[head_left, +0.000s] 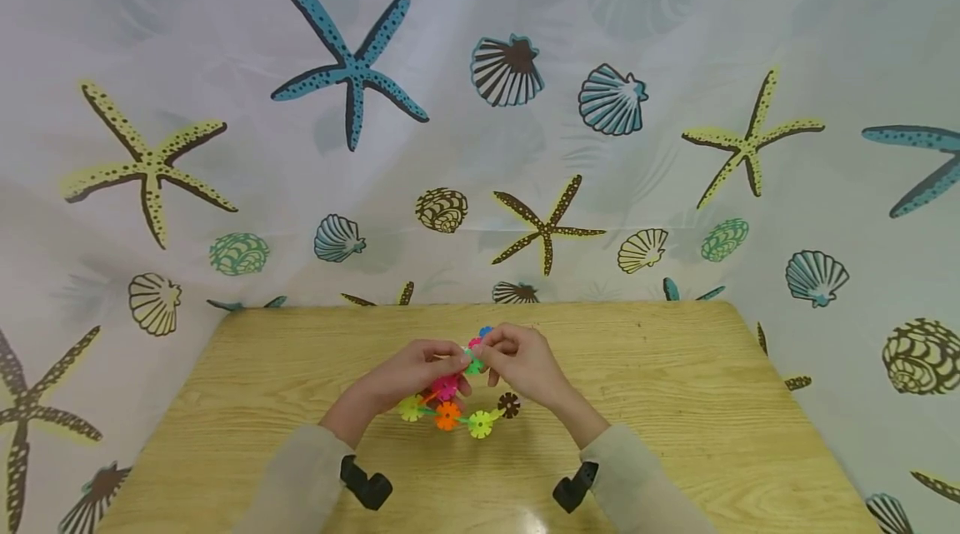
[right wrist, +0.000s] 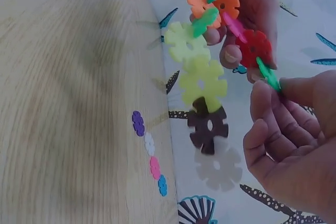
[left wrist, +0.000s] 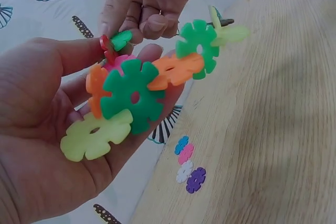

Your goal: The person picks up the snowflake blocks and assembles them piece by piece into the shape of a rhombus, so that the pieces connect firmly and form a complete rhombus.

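Note:
A chain of flower-shaped interlocking plastic discs hangs between my hands above the table. My left hand (head_left: pixel 420 367) cradles part of it, with a dark green disc (left wrist: pixel 118 90) and a pale yellow disc (left wrist: pixel 79 144) over the palm. Its thumb and finger pinch a red disc (right wrist: pixel 254 45) near a pink one (right wrist: pixel 234 27). My right hand (head_left: pixel 525 363) pinches a small green disc (right wrist: pixel 270 76), which meets the red disc's edge. From the chain's other end dangle a yellow disc (right wrist: pixel 191 85), a dark brown disc (right wrist: pixel 197 125) and a pale translucent disc (right wrist: pixel 219 169).
Loose purple (right wrist: pixel 138 123), white (right wrist: pixel 149 144), pink (right wrist: pixel 155 167) and blue (right wrist: pixel 163 185) discs lie in a row near the far edge of the wooden table (head_left: pixel 660 409). Behind it hangs a cloth (head_left: pixel 465 151) printed with starfish and shells.

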Motion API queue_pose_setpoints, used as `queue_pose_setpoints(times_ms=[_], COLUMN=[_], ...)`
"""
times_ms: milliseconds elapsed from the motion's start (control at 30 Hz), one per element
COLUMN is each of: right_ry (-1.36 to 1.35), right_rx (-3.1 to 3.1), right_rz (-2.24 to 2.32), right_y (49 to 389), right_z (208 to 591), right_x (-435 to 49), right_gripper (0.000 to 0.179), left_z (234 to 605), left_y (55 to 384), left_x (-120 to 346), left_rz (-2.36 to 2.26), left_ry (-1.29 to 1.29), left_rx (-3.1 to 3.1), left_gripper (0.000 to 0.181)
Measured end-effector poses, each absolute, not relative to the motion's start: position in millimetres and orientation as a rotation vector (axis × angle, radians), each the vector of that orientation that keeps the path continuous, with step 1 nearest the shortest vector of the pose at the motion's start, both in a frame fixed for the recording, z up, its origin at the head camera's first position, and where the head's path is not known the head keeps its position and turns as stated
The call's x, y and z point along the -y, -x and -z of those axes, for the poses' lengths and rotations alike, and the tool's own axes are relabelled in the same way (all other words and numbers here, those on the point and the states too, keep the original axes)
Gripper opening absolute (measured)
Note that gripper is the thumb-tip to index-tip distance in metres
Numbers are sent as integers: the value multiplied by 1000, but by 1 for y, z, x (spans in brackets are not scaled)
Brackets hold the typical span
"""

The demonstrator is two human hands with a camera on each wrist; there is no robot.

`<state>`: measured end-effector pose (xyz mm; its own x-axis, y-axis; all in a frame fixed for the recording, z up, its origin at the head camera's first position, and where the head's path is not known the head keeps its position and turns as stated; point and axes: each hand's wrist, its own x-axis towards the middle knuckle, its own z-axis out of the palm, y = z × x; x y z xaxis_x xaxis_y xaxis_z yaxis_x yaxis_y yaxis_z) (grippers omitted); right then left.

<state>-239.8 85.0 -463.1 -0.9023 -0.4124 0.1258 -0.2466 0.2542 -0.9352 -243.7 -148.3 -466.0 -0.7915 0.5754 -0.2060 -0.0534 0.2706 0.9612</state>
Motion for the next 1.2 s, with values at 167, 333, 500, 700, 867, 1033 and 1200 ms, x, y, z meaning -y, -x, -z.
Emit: queue_pose_setpoints(times_ms=[167, 333, 500, 700, 867, 1033, 1200], right_ry=[595, 465, 374, 418, 469, 582, 656], right_rx=[-2432, -2487, -2534, -2587, -2588, -2619, -2701], right_rz=[1722, 1730, 1676, 1517, 1391, 1259, 1096], right_y=[253, 270, 282, 296, 309, 318, 321], right_z=[468, 479, 496, 517, 534, 546, 550], right_x=[-93, -105, -111, -107, -98, -86, -74], right_gripper=[21, 20, 20, 25, 31, 36, 40], left_z=[468, 471, 475, 477, 477, 477, 477], left_y=[243, 242, 243, 245, 244, 244, 244], left_x=[152, 154, 155, 154, 155, 156, 156], left_rz=[-1592, -1605, -1628, -1688, -1716, -1735, -1760], left_ry=[-421, -381, -347, -293, -278, -280, -280], left_rx=[-1965, -1971, -1989, -1998, -1974, -1942, -1915], left_gripper=[31, 35, 32, 36, 30, 32, 31])
